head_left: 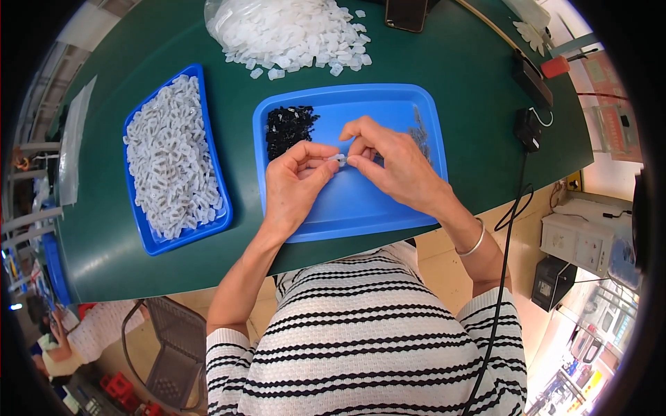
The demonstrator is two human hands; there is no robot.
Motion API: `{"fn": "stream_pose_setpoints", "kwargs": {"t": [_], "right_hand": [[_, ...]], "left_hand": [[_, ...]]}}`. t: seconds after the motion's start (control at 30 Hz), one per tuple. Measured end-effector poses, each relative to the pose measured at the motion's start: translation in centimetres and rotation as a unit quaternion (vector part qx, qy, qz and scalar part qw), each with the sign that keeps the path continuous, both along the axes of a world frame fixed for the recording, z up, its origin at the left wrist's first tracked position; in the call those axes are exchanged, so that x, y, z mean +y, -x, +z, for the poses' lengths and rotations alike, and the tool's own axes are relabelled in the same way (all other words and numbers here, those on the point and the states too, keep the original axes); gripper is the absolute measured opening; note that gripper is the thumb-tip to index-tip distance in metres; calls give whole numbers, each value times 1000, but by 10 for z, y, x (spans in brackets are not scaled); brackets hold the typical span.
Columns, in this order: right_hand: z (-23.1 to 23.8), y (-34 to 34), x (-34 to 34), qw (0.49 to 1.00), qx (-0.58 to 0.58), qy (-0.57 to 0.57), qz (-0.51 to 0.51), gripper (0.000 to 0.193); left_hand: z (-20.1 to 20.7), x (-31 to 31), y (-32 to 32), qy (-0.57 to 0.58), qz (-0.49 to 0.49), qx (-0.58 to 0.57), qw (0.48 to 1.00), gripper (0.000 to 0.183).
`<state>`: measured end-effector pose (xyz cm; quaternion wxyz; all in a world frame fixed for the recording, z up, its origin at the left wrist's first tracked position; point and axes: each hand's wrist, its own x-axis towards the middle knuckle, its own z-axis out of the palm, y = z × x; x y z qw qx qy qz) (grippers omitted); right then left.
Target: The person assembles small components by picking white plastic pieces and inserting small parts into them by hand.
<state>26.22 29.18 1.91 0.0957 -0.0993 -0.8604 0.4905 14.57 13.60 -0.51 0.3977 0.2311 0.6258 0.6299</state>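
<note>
Above the middle of a shallow blue tray [347,215], my left hand [295,184] pinches a small whitish plastic piece [338,158] between thumb and fingers. My right hand [399,163] comes in from the other side, its thumb and curled fingers closed right beside that piece. Whatever those right fingertips grip is too small and covered to make out. A heap of small black parts [290,125] lies in the tray's far left corner. Thin greyish parts [420,132] lie along its right side, partly covered by my right hand.
Left of the tray, a deeper blue bin [227,216] holds many whitish plastic pieces [173,152]. A plastic bag [222,21] spills translucent white pieces [298,41] on the green table [243,104]. A phone [405,15] lies far off; a black cable [510,229] hangs at right.
</note>
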Motion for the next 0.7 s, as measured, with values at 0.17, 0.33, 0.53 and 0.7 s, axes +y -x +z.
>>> {"fn": "stream_pose_setpoints", "kwargs": {"t": [0.17,0.33,0.53,0.7], "right_hand": [[-3,2,-4,1000,4,-11,-3,26],[-10,2,-4,996,1,85,7,26],[-6,2,-11,995,3,102,16,32],[-6,9,-21,998,40,39,7,23]], "left_hand": [[-3,0,-3,-8,7,3,1000,13],[-1,-4,-8,-15,18,39,999,14],[-6,-11,-4,-44,10,-37,998,15],[6,-25,8,-55,50,10,997,14]]}}
